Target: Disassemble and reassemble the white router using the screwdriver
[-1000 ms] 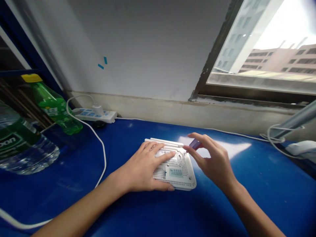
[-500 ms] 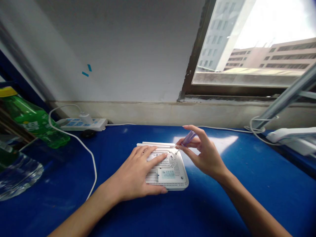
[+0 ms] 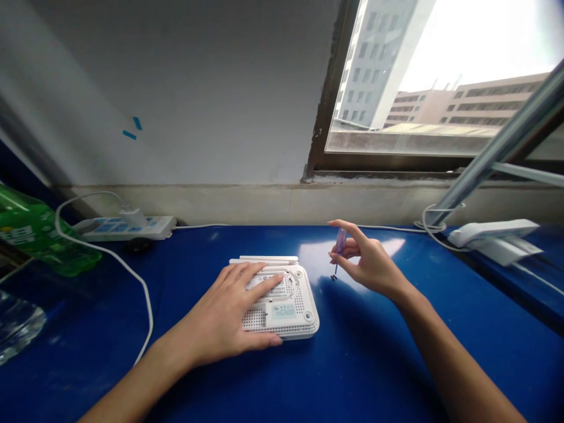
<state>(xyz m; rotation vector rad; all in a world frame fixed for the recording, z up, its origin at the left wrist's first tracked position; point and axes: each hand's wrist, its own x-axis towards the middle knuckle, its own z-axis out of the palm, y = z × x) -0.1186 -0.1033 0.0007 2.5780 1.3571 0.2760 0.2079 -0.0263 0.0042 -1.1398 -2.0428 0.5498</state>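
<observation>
A white router (image 3: 302, 326) lies upside down on the blue table, its vented, labelled underside facing up and its antennas (image 3: 264, 260) along the far edge. My left hand (image 3: 229, 314) rests flat over its left part, fingers spread and the thumb along the near edge. To the right of the router, my right hand (image 3: 363, 258) pinches a small screwdriver with a clear purple handle (image 3: 341, 241). The shaft points down at tiny dark screws (image 3: 333, 278); whether the tip touches them I cannot tell. Round screw holes (image 3: 308, 316) show at the router's right corners.
A white power strip (image 3: 127, 228) with a plugged-in charger stands by the wall, its white cable (image 3: 141, 276) curving across the table's left. A green bottle (image 3: 39, 238) and a dark round object (image 3: 138, 245) are nearby. White devices (image 3: 493, 235) sit at right beside a metal pole (image 3: 480, 158).
My right hand has lifted the screwdriver from the router's far right corner and moved it right, over the table. Dark screws now show at its tip. My left hand stays on the router.
</observation>
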